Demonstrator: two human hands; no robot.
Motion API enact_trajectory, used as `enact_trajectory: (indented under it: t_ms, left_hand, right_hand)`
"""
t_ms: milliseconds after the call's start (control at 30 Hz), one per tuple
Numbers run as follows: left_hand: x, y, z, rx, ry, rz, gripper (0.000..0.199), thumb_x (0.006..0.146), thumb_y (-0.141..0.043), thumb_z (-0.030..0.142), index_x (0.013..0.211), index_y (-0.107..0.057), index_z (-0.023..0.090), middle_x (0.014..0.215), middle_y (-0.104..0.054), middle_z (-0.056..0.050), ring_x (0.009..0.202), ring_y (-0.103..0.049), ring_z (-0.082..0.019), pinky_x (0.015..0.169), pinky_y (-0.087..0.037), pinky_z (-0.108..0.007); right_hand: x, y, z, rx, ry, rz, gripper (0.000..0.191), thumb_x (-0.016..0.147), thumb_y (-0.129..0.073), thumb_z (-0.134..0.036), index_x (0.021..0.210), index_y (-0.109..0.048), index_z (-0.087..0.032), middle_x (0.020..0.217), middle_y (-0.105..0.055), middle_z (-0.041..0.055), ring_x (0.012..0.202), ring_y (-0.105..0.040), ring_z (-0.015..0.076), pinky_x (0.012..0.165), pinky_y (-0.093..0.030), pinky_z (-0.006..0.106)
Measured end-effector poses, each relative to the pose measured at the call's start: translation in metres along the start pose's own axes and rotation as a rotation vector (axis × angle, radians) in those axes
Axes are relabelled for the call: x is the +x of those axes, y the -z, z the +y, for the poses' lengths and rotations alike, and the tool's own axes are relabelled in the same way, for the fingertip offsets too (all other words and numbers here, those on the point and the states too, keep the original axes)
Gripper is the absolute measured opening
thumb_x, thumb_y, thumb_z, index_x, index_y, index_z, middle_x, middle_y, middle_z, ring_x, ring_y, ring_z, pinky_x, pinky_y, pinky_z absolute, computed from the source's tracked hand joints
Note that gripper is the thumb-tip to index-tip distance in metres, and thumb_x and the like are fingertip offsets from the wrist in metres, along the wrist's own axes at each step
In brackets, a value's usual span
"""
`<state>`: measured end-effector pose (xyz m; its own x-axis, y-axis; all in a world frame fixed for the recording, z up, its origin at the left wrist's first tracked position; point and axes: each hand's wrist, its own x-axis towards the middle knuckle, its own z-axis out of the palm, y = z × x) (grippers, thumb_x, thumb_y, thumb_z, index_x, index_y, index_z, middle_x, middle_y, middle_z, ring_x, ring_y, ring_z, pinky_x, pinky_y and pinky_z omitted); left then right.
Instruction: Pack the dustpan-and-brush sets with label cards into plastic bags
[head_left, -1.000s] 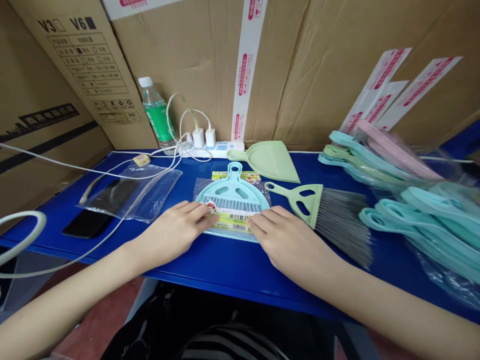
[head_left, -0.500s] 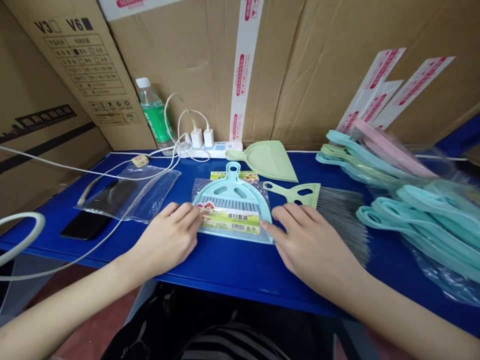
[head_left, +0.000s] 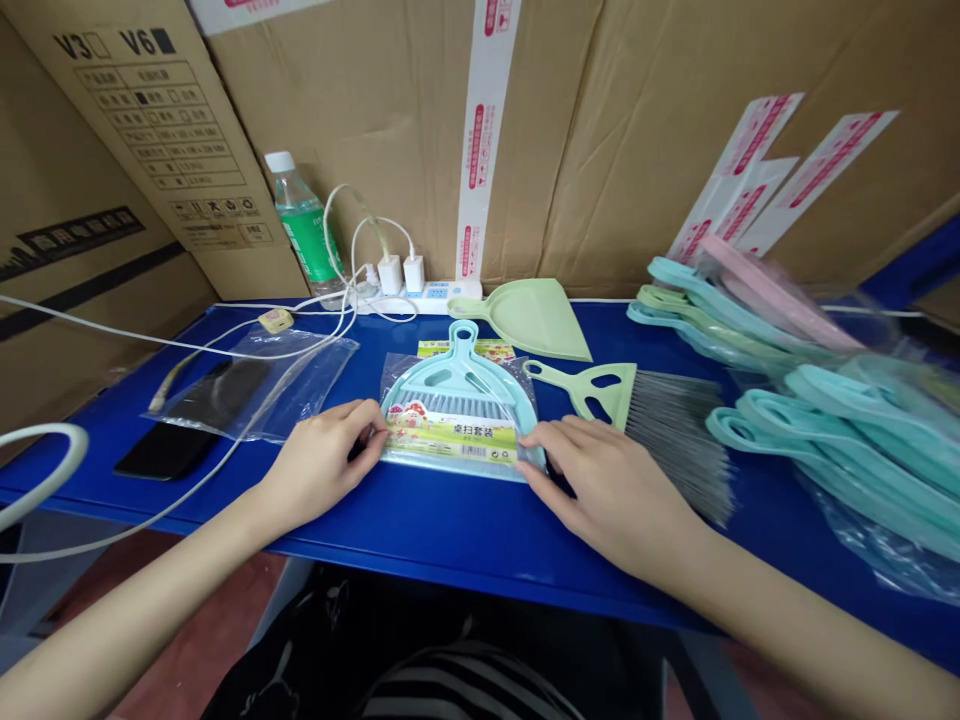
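An aqua plastic dustpan (head_left: pixel 457 375) with a small brush lies inside a clear plastic bag (head_left: pixel 457 460), with a yellow-green label (head_left: pixel 454 440) across its front. My left hand (head_left: pixel 322 465) grips the bag's left edge. My right hand (head_left: pixel 604 485) holds its lower right corner. Just right of that hand lies a pale green hand brush (head_left: pixel 622 400) with grey bristles, unbagged. A matching pale green dustpan (head_left: pixel 532 318) sits behind the bag, apart from my hands.
Stacks of aqua, green and pink handles in plastic (head_left: pixel 825 400) fill the table's right side. On the left are a black phone (head_left: pixel 169 450), a clear bag (head_left: pixel 259 385) and white cables. A power strip (head_left: pixel 405 300) and water bottle (head_left: pixel 300 220) stand against cardboard boxes.
My hands have moved apart from the bag's front to its two side edges, uncovering the label. The bag sits about where it did, and the whole view has drifted slightly.
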<state>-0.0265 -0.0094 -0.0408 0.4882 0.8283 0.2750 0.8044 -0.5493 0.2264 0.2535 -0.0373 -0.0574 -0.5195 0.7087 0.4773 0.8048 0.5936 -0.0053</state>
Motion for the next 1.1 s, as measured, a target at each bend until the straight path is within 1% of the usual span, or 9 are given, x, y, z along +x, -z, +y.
enact_trajectory:
  t_ms: [133, 333, 467, 567, 667, 767, 900, 1000, 1100]
  left_hand:
    - [0.002, 0.003, -0.001, -0.321, 0.068, -0.044, 0.009, 0.088, -0.045, 0.024, 0.086, -0.052, 0.020, 0.059, -0.048, 0.008, 0.047, -0.043, -0.007, 0.047, -0.036, -0.018]
    - [-0.005, 0.012, 0.006, -0.605, 0.131, -0.046, 0.014, 0.081, -0.054, 0.027, 0.076, -0.060, 0.017, 0.058, -0.052, 0.005, 0.051, -0.047, -0.007, 0.048, -0.039, -0.017]
    - [-0.020, 0.010, 0.022, -0.703, 0.183, 0.015, 0.019, 0.080, -0.058, 0.027, 0.065, -0.060, 0.016, 0.053, -0.054, 0.003, 0.046, -0.046, -0.007, 0.043, -0.038, -0.017]
    - [-0.032, 0.002, 0.037, -0.744, 0.150, 0.082, 0.021, 0.081, -0.059, 0.023, 0.061, -0.058, 0.016, 0.052, -0.057, 0.002, 0.045, -0.050, -0.007, 0.042, -0.039, -0.016]
    - [-0.040, -0.009, 0.055, -0.726, 0.061, 0.153, 0.019, 0.082, -0.059, 0.017, 0.063, -0.059, 0.018, 0.054, -0.061, 0.002, 0.046, -0.055, -0.008, 0.043, -0.043, -0.016]
    - [-0.043, -0.018, 0.072, -0.655, -0.072, 0.179, 0.014, 0.083, -0.062, 0.013, 0.071, -0.061, 0.019, 0.059, -0.065, 0.003, 0.049, -0.059, -0.008, 0.048, -0.047, -0.016]
    - [-0.043, -0.023, 0.087, -0.602, -0.275, 0.218, 0.006, 0.089, -0.060, 0.017, 0.092, -0.064, 0.020, 0.068, -0.069, 0.002, 0.056, -0.064, -0.010, 0.051, -0.050, -0.018]
    - [-0.043, -0.020, 0.090, -0.490, -0.406, 0.207, 0.015, 0.096, -0.052, 0.024, 0.108, -0.062, 0.019, 0.081, -0.073, -0.002, 0.068, -0.069, -0.011, 0.061, -0.056, -0.019]
    - [-0.044, -0.016, 0.085, -0.361, -0.570, 0.156, 0.021, 0.098, -0.048, 0.021, 0.115, -0.060, 0.018, 0.097, -0.075, -0.004, 0.084, -0.071, -0.011, 0.075, -0.058, -0.019]
  right_hand:
    - [0.002, 0.001, 0.000, 0.153, -0.091, -0.038, 0.016, 0.091, -0.044, -0.014, 0.085, -0.057, -0.019, 0.071, -0.066, 0.0031, 0.065, -0.062, 0.0194, 0.056, -0.044, 0.029]
    - [0.000, 0.014, 0.007, 0.704, -0.341, -0.102, 0.023, 0.095, -0.042, -0.025, 0.103, -0.063, -0.021, 0.069, -0.063, -0.0008, 0.059, -0.063, 0.0147, 0.056, -0.053, 0.027]
    - [-0.016, 0.014, 0.006, 1.185, -0.514, -0.116, 0.032, 0.095, -0.046, -0.037, 0.120, -0.060, -0.022, 0.110, -0.067, 0.0080, 0.081, -0.071, 0.0171, 0.074, -0.061, 0.034]
    - [-0.031, 0.007, -0.006, 1.415, -0.628, 0.011, 0.049, 0.096, -0.047, -0.040, 0.143, -0.040, -0.030, 0.135, -0.056, 0.0115, 0.105, -0.067, 0.0217, 0.081, -0.060, 0.041]
    - [-0.039, 0.001, -0.026, 1.507, -0.691, 0.157, 0.060, 0.096, -0.047, -0.038, 0.152, -0.023, -0.038, 0.145, -0.049, 0.0118, 0.118, -0.061, 0.0251, 0.085, -0.058, 0.047]
    - [-0.041, 0.000, -0.045, 1.546, -0.709, 0.218, 0.060, 0.094, -0.052, -0.039, 0.150, -0.030, -0.037, 0.143, -0.052, 0.0131, 0.117, -0.060, 0.0284, 0.083, -0.058, 0.047]
    - [-0.045, 0.001, -0.057, 1.708, -0.765, 0.211, 0.057, 0.090, -0.060, -0.041, 0.143, -0.042, -0.034, 0.133, -0.061, 0.0120, 0.110, -0.064, 0.0277, 0.086, -0.057, 0.046]
    - [-0.049, 0.006, -0.055, 1.804, -0.902, 0.227, 0.051, 0.086, -0.065, -0.040, 0.135, -0.052, -0.032, 0.125, -0.067, 0.0097, 0.107, -0.066, 0.0268, 0.091, -0.054, 0.046]
    - [-0.052, 0.019, -0.043, 1.766, -0.972, 0.315, 0.055, 0.078, -0.074, -0.041, 0.129, -0.058, -0.029, 0.114, -0.071, 0.0091, 0.101, -0.068, 0.0287, 0.089, -0.055, 0.047]
